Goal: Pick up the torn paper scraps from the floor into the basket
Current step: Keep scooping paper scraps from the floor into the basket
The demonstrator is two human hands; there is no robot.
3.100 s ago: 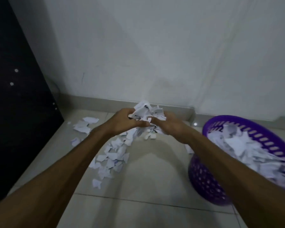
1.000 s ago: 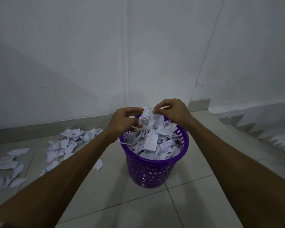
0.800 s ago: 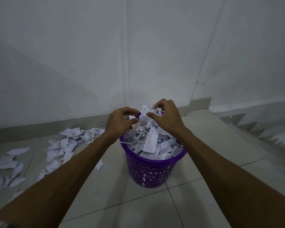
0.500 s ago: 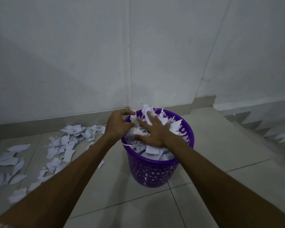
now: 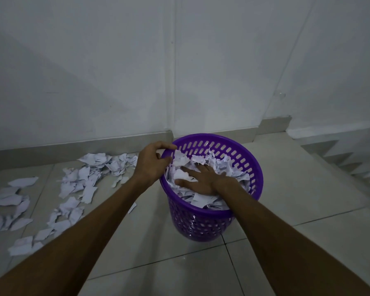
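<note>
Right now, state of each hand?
Left hand: fingers curled over the purple basket rim, gripping it.
Right hand: open, flat, pressing down the paper scraps inside the basket.

- White walls (image 5: 115, 71) meet at a corner, frame center top
- Grey skirting (image 5: 73, 146) along the base
- Pale tiled floor (image 5: 169, 270), dim light
- Stair steps (image 5: 351, 163) at right edge

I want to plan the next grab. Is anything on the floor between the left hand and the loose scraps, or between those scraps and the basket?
Nothing visible. The scraps lie on bare tile left of the basket. The left hand grips the rim; the right hand presses the paper inside.
</note>
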